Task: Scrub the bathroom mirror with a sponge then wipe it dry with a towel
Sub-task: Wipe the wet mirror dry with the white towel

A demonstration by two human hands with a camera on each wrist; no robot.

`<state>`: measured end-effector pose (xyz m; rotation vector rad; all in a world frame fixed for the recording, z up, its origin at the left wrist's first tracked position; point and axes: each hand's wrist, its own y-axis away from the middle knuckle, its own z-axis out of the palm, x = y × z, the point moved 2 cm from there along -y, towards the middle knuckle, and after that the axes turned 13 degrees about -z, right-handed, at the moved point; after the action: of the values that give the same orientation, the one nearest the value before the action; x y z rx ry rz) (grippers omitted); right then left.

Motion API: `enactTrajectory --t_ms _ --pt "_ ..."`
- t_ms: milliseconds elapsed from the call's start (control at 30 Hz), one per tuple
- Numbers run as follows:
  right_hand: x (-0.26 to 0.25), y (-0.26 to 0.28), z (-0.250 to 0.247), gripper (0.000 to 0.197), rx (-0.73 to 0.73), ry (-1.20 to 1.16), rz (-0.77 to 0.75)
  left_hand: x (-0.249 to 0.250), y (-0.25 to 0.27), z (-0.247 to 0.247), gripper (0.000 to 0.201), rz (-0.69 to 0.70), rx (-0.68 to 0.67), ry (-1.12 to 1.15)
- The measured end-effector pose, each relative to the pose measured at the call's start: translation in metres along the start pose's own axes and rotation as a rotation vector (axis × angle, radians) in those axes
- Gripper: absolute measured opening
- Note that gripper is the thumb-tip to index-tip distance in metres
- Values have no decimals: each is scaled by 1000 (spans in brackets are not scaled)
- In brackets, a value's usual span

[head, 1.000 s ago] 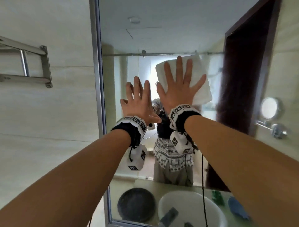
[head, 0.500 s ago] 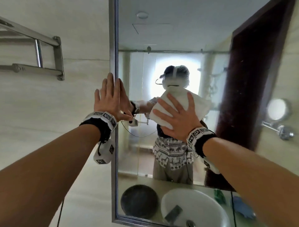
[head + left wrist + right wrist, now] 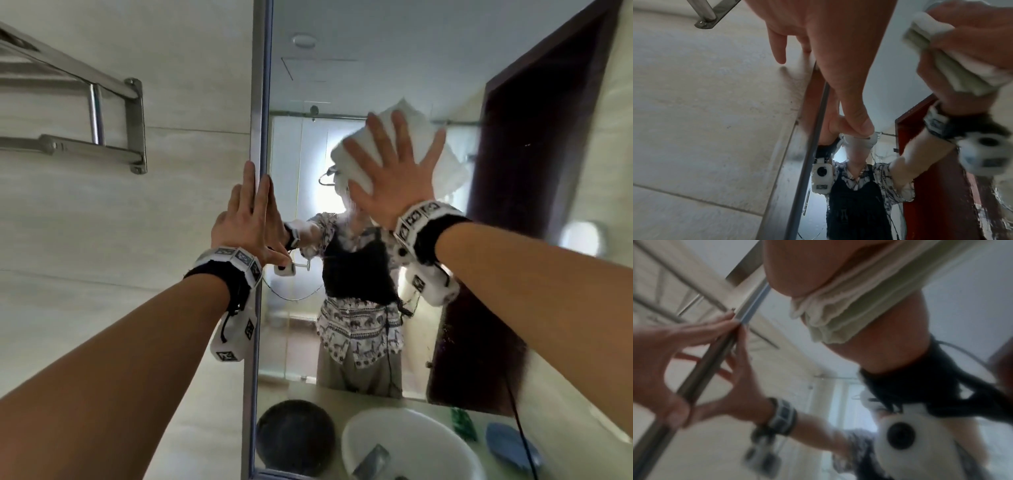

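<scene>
The bathroom mirror [image 3: 394, 68] fills the right of the head view, framed in metal. A folded white towel [image 3: 414, 137] lies flat on the glass under my right hand [image 3: 394, 168], whose fingers are spread and straight as they press it. My left hand [image 3: 246, 212] rests flat with straight fingers on the mirror's left frame edge [image 3: 260, 102] and holds nothing. In the left wrist view my left hand [image 3: 838, 65] touches the frame [image 3: 813, 146], with the towel [image 3: 941, 56] at upper right. In the blurred right wrist view the towel [image 3: 849, 305] sits under my palm. No sponge is in view.
A steel towel rack [image 3: 102, 113] is fixed to the tiled wall left of the mirror. The reflection shows a person, a dark door [image 3: 531, 171], a white basin [image 3: 411, 445], a dark round object [image 3: 294, 435] and a blue item [image 3: 510, 445] on the counter.
My right hand slid the towel down to mid-mirror, then back up and to the right. My left hand moved left from the glass to the frame edge and stays there.
</scene>
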<state>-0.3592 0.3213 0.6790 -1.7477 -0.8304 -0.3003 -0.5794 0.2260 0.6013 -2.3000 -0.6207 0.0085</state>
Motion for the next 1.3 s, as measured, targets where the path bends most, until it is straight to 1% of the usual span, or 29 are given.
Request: enactTrajectory --t_ms 67,133,200,233,267,333,567,667,700,833,900,1033,1100,1133,1167,1300 --pt "-10 -24 -5 67 50 -47 163 -1 -2 1 162 4 7 -6" --pt "-26 -37 -3 68 96 -76 286 -3 -3 3 161 10 12 -10" --pt "-43 -40 2 68 121 -90 350 -6 -3 5 160 20 14 5" --pt "-49 -40 4 69 130 -97 352 -7 -3 6 160 24 17 9" --pt "-55 -39 6 69 134 -101 334 -9 -3 8 160 24 23 4" --pt "-60 -34 9 68 136 -98 246 -10 -4 8 159 22 35 -8" --pt "-99 2 27 64 67 -84 -202 -8 -1 6 155 -4 7 -33" --pt "-120 23 34 64 20 -96 -338 -5 0 4 153 -33 -39 -77" --pt "-127 29 37 63 9 -100 -361 -5 0 3 153 -43 -58 -88" --pt "-140 38 41 64 -19 -113 -348 -7 -2 -1 153 -45 -114 -121" --pt "-139 38 41 66 -44 -109 -373 -10 -3 -5 153 -28 -137 -164" --pt "-133 38 39 65 -82 -94 -438 -27 -7 -13 159 8 -76 -205" --pt "-125 28 33 62 -77 -54 -472 -36 -16 -19 163 39 -37 -238" --pt "-119 16 28 61 -61 -48 -464 -38 -21 -22 164 59 -38 -242" --pt "-112 1 21 61 -31 -53 -423 -39 -27 -26 164 80 -49 -239" --pt "-92 -70 -4 62 21 -80 -127 -44 -44 -25 166 134 -127 -166"
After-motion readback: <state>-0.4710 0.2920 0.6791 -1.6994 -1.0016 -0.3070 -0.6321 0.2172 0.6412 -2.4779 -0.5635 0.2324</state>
